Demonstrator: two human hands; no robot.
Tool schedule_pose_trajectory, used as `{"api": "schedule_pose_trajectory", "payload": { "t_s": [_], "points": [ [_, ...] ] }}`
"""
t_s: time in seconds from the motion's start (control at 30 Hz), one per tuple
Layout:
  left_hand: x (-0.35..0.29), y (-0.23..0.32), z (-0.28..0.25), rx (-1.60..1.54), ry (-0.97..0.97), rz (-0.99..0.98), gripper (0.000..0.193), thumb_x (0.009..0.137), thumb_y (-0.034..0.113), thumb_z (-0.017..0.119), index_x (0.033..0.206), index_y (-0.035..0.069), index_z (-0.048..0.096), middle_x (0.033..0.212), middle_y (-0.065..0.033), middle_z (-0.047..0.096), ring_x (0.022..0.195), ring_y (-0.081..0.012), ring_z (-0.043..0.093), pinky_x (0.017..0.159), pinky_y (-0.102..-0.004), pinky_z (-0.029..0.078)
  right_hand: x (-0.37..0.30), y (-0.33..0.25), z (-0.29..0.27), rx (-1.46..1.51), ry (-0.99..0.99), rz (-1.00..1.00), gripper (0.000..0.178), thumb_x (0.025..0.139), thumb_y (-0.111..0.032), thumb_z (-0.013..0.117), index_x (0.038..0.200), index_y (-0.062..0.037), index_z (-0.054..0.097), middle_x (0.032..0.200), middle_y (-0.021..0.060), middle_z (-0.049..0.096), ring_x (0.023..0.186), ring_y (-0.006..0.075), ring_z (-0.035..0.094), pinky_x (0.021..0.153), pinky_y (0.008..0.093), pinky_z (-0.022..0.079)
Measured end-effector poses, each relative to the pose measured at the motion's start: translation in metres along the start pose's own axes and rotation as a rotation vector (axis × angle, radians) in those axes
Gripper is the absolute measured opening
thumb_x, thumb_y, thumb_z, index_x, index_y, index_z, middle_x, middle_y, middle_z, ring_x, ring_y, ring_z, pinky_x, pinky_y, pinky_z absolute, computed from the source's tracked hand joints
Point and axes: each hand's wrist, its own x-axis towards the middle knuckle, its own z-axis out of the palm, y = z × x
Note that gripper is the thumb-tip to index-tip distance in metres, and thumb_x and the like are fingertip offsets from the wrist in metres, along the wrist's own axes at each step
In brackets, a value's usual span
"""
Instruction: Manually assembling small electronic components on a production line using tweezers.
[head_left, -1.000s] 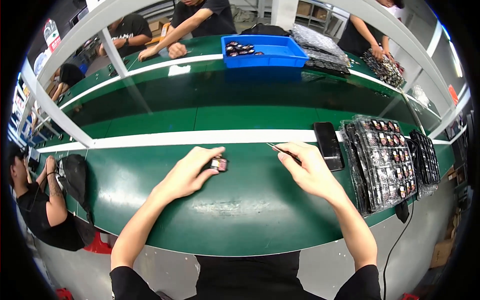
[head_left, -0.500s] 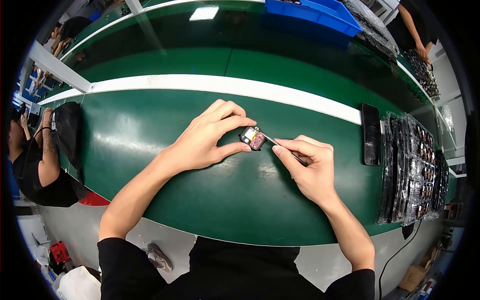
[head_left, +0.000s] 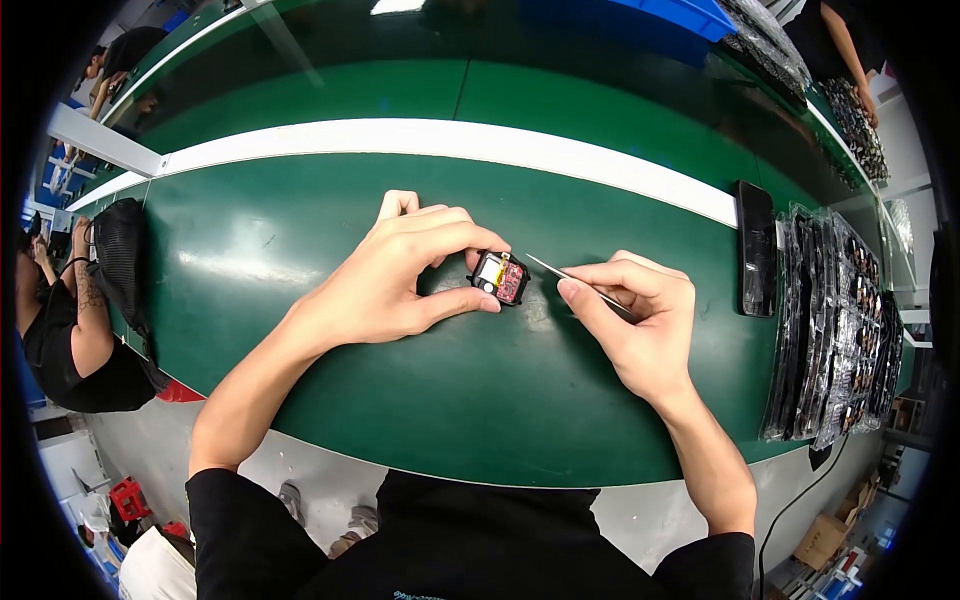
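Between thumb and fingers, my left hand (head_left: 405, 275) grips a small black watch-like case (head_left: 513, 284) at its left side. The case lies open-faced, showing a pale rectangular part, a bit of yellow and a reddish circuit board. My right hand (head_left: 645, 315) pinches a thin pointed metal tool (head_left: 553, 268), which looks like tweezers. Its tip points up and left, just off the right edge of the case and apart from it. Part of the tool is hidden by my fingers.
On the right of the green table (head_left: 420, 420) lie a black phone (head_left: 755, 250) and stacked clear plastic trays (head_left: 825, 330) of small parts. A white bar (head_left: 440, 135) runs behind my hands. A blue bin (head_left: 670, 15) stands beyond. At left, a person sits beside a black bag (head_left: 122, 260).
The tool's tip has come away from the case as my right hand moved right. My left hand still holds the case, which is turned slightly. The whole view has shifted a little.
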Motion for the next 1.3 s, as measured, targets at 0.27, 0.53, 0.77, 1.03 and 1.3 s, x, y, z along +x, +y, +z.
{"api": "schedule_pose_trajectory", "payload": {
  "t_s": [0.27,0.53,0.77,1.03,1.3],
  "points": [
    [0.004,-0.002,0.0,-0.047,0.006,-0.025,0.049,0.081,0.022,0.098,0.125,0.008,0.083,0.093,-0.0031,0.068,0.089,-0.0197,0.058,0.092,-0.0371,0.034,0.006,-0.005,0.005,-0.245,-0.089,-0.129,0.011,0.091,0.006,0.083,0.102,0.0034,0.086,0.071,0.0002,0.066,0.057,0.0015,0.05,0.051,0.024,0.032],
    [0.004,-0.001,-0.002,-0.032,-0.011,-0.037,0.05,0.081,0.027,0.098,0.125,0.008,0.084,0.093,-0.0042,0.07,0.088,-0.0211,0.058,0.092,-0.0369,0.036,0.008,-0.006,0.008,-0.291,-0.092,-0.138,0.008,0.088,0.002,0.083,0.096,0.0005,0.084,0.072,0.0057,0.07,0.053,0.0111,0.059,0.049,0.0294,0.04],
    [0.005,-0.004,-0.002,-0.043,-0.005,-0.025,0.052,0.08,0.027,0.098,0.126,0.007,0.084,0.093,-0.0047,0.07,0.085,-0.0221,0.057,0.087,-0.0371,0.037,0.009,-0.005,0.008,-0.289,-0.087,-0.15,0.009,0.089,0.003,0.083,0.098,0.0014,0.085,0.07,0.0035,0.068,0.054,0.0073,0.055,0.049,0.0272,0.037],
    [0.003,-0.001,0.002,-0.056,0.024,-0.053,0.053,0.078,0.024,0.098,0.126,0.008,0.082,0.091,-0.0036,0.07,0.077,-0.0188,0.048,0.086,-0.0352,0.037,0.009,-0.003,0.006,-0.287,-0.08,-0.171,0.012,0.089,0.003,0.085,0.1,0.0018,0.086,0.069,0.0012,0.066,0.054,0.0037,0.051,0.05,0.0259,0.034],
    [0.005,0.002,0.003,-0.046,0.059,-0.058,0.046,0.077,0.02,0.097,0.117,0.007,0.079,0.088,-0.0016,0.068,0.075,-0.0164,0.045,0.085,-0.0342,0.036,0.005,0.0,0.01,-0.48,0.002,-0.452,0.022,0.083,0.004,0.088,0.104,-0.0014,0.085,0.074,0.0029,0.061,0.052,0.015,0.056,0.044,0.032,0.041]
  ]
}}
